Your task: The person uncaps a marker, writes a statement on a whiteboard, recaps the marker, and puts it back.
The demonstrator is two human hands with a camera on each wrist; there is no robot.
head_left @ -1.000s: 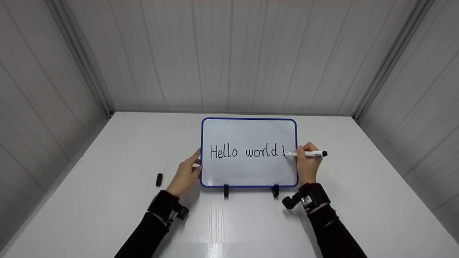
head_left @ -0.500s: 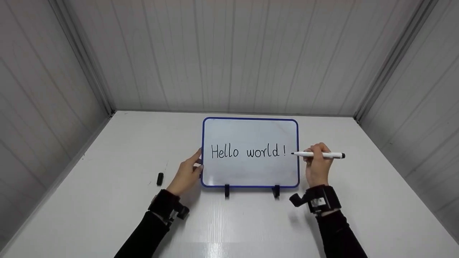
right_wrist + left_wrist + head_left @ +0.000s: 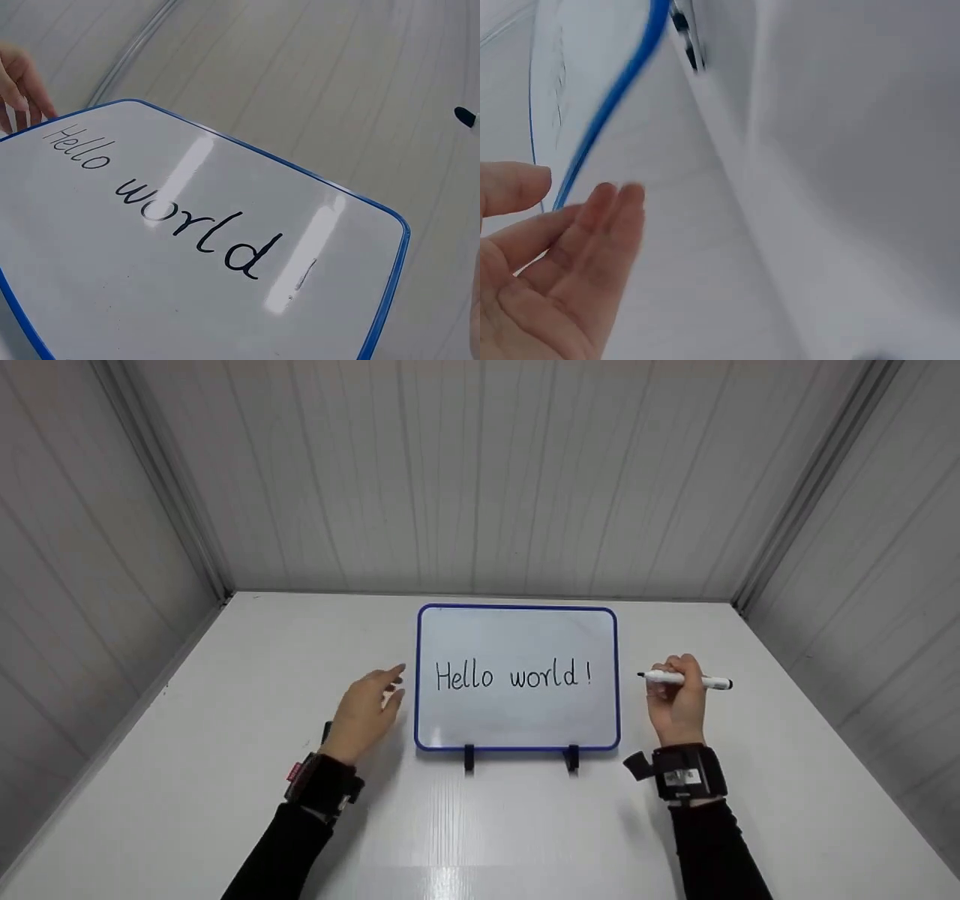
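Nearest: left hand [image 3: 365, 712] off the board's left edge, fingers relaxed and spread, holding nothing. Right hand [image 3: 677, 701] clear of the right edge, pinching the marker [image 3: 686, 680] level, uncapped tip aimed at the board.

Between them: whiteboard [image 3: 517, 720] upright on the table [image 3: 480, 825] on two small black clip feet [image 3: 469, 757], "Hello world!" written across the middle, blue frame [image 3: 611, 112] close to the left fingertips [image 3: 619, 199] in the left wrist view.

Risks, as judged:
- Unsupported now, resting only on thin feet. Any knock from either hand could tip or slide it.
- Ink probably fresh. Brush from a palm or sleeve would smear the lettering.
- Bare tip near the frame: a stray swing would leave a mark. Left uncapped, could dry out.
- Small dark object, probably the cap, mostly hidden behind the left wrist; could be knocked away.

Farthest: pale panelled walls [image 3: 480, 472].
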